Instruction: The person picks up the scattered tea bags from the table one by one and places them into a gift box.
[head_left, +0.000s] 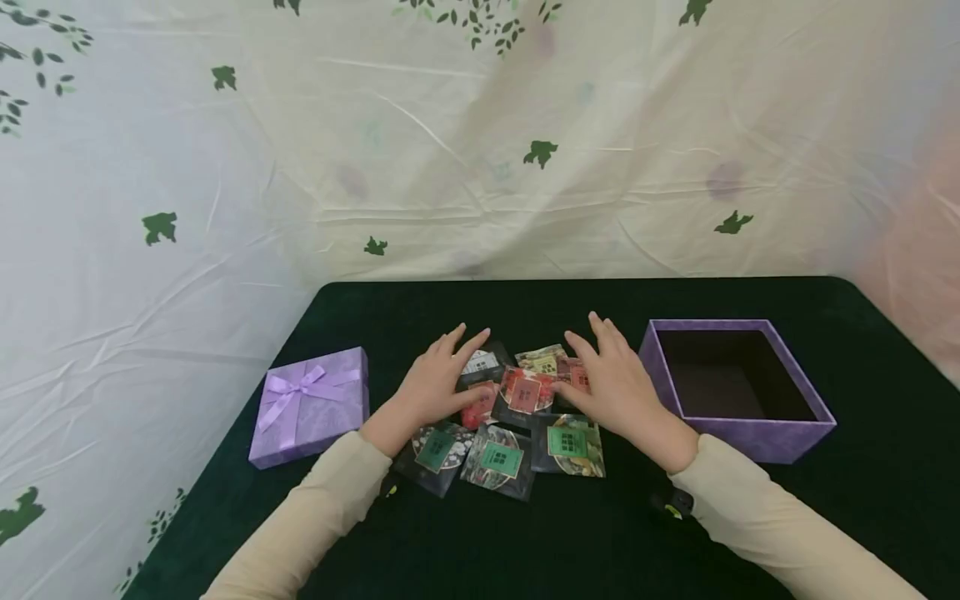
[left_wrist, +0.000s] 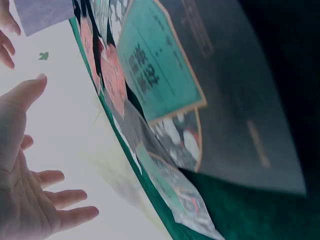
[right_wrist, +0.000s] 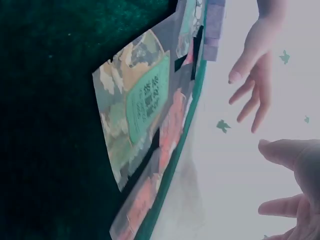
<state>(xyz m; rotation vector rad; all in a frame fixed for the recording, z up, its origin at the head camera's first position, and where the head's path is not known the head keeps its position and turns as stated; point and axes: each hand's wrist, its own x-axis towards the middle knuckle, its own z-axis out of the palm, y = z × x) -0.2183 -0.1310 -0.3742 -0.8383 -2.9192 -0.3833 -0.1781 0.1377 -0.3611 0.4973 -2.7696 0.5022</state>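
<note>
Several flat printed packets lie in a loose, overlapping group on the dark green tablecloth, among them a red-labelled packet [head_left: 525,393] and a green-labelled packet [head_left: 501,460]. Over the group's left side my left hand [head_left: 433,382] hovers with fingers spread, holding nothing. Above its right side is my right hand [head_left: 617,382], fingers likewise apart and nothing in them. The left wrist view has a teal-labelled packet [left_wrist: 160,65] close up, with the left palm [left_wrist: 25,175] apart from it. In the right wrist view, another green-labelled packet [right_wrist: 137,95] lies below the right hand [right_wrist: 300,185].
To the right stands an open purple box [head_left: 738,433] with a dark inside. A purple lid [head_left: 330,392] with a ribbon bow lies on the left. Behind the table [head_left: 585,542] hangs a pale curtain [head_left: 450,167] with green leaf prints.
</note>
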